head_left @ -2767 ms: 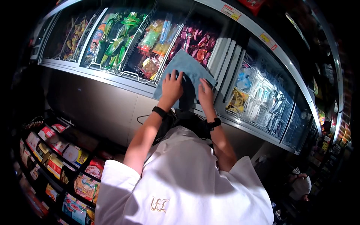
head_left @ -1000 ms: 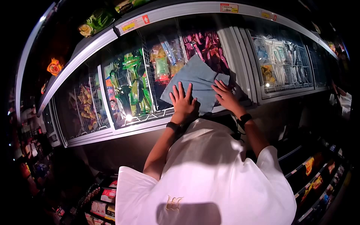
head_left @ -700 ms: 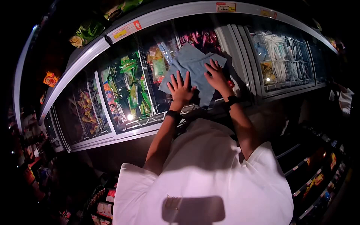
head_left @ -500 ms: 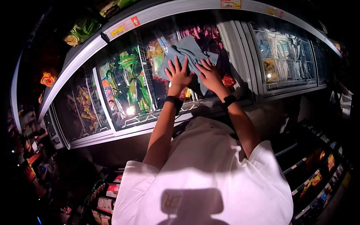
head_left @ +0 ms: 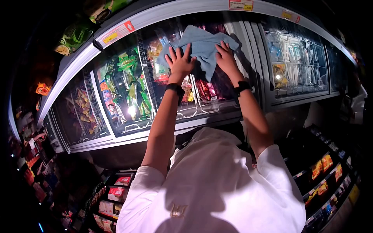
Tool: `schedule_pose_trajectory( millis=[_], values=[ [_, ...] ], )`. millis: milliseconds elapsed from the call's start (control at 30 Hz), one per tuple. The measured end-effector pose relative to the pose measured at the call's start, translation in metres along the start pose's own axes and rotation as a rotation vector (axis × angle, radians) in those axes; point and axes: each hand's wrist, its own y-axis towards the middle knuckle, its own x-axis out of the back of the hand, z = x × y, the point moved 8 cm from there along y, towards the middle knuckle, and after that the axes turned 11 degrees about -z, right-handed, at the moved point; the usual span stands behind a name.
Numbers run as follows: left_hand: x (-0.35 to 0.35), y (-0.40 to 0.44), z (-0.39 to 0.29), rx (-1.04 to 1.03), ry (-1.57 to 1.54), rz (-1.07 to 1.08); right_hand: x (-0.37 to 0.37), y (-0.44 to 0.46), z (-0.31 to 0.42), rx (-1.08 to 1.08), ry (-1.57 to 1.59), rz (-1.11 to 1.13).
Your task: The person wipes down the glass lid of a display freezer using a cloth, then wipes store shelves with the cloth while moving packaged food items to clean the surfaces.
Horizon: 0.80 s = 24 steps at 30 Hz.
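A grey-blue cleaning cloth [head_left: 200, 44] is spread on the glass lid [head_left: 155, 110] of a chest freezer, its lower corner hanging down to a point. My left hand [head_left: 181, 64] lies on the cloth's left part with fingers spread. On the cloth's right side rests my right hand [head_left: 227, 60], its fingers stretched out near the edge. Both palms face down, and dark bands circle both wrists. Under the glass, green packets [head_left: 134, 83] and red packets [head_left: 206, 89] sit in wire baskets.
A white rail with price labels [head_left: 116, 33] runs along the freezer's far side. To the right, another glass section [head_left: 297, 58] holds pale packets. Shelves with boxed goods [head_left: 116, 194] stand low on the left, and more shelves [head_left: 322, 186] on the right.
My hands have moved apart, the right one to the right and slightly up, the left one a little left. The bunched cloth is now stretched wider and flatter between them.
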Motion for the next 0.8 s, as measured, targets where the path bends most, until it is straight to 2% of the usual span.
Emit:
schedule_pose_trajectory(
  millis=[33, 100, 133, 300, 367, 433, 500, 633, 700, 767, 800],
  values=[
    [-0.010, 0.004, -0.003, -0.002, 0.000, 0.002, -0.010, 0.008, 0.006, 0.004, -0.018, -0.025],
    [-0.010, 0.009, -0.008, 0.001, 0.031, -0.213, -0.032, 0.011, 0.023, 0.109, 0.022, 0.059],
    [-0.009, 0.006, -0.013, -0.037, 0.000, -0.247, -0.035, 0.005, 0.034, 0.164, 0.046, 0.061],
    [0.009, -0.044, -0.025, -0.235, -0.011, -0.086, 0.005, -0.055, 0.056, 0.297, 0.062, 0.205],
    [0.015, -0.050, -0.024, -0.246, -0.024, -0.030, 0.031, -0.059, 0.042, 0.267, 0.027, 0.233],
    [0.014, -0.042, -0.026, -0.251, -0.035, -0.031, 0.046, -0.048, 0.014, 0.190, 0.010, 0.194],
    [0.013, -0.020, -0.031, -0.283, 0.036, -0.073, 0.052, -0.023, -0.005, 0.202, -0.069, 0.145],
    [-0.008, 0.046, -0.037, -0.251, 0.020, -0.115, 0.019, 0.047, -0.036, 0.131, -0.071, -0.051],
    [-0.013, 0.073, -0.038, -0.195, -0.008, -0.179, -0.002, 0.078, -0.024, -0.037, -0.070, 0.044],
    [-0.015, 0.084, -0.039, -0.173, 0.016, -0.172, -0.020, 0.088, -0.001, 0.037, -0.074, 0.061],
    [-0.016, 0.084, -0.039, -0.161, 0.009, -0.176, -0.024, 0.085, 0.010, 0.141, -0.077, -0.001]
  ],
)
